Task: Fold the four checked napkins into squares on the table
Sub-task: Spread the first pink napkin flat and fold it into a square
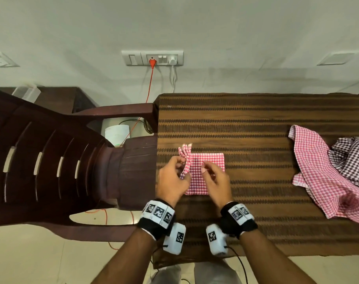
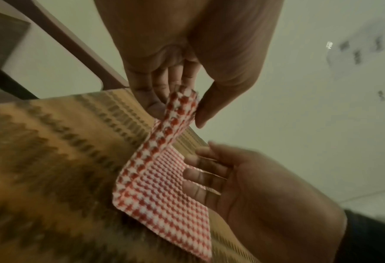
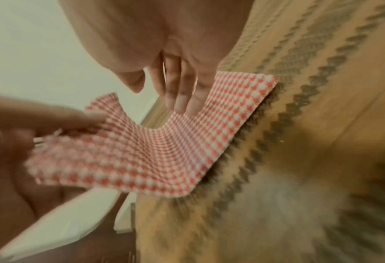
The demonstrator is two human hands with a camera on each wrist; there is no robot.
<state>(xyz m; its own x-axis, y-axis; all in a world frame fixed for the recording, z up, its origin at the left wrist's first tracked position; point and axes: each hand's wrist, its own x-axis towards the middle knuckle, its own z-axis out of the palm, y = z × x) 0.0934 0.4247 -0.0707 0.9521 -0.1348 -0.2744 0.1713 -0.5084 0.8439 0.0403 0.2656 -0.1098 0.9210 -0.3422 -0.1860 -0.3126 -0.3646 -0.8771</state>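
- Nearest to us, on both wrists, we see white bands [image 1: 158, 212] printed with black square codes; we can read no words on them.
- On the table [image 1: 256, 212], by its left edge, lies the folded red checked napkin [image 1: 205, 177].
- The left hand [image 1: 172, 181] pinches the napkin's left edge between thumb and fingers [image 2: 142, 92] and lifts it into a standing flap, its far end splayed into loose layers.
- The right hand [image 1: 215, 181] rests straight fingers [image 3: 182, 99] flat on the napkin, holding nothing.
- Further right, a pink checked napkin [image 1: 322, 177] lies crumpled with a dark checked napkin [image 1: 351, 158] on it; both are cut off by the frame, so we cannot count what lies there.
- The wrist views are blurred.
- Left of the table stands a dark plastic chair [image 1: 51, 160].
- On the far wall, the switch panel [image 1: 152, 58] carries an orange plug and a white one; no lettering is legible.
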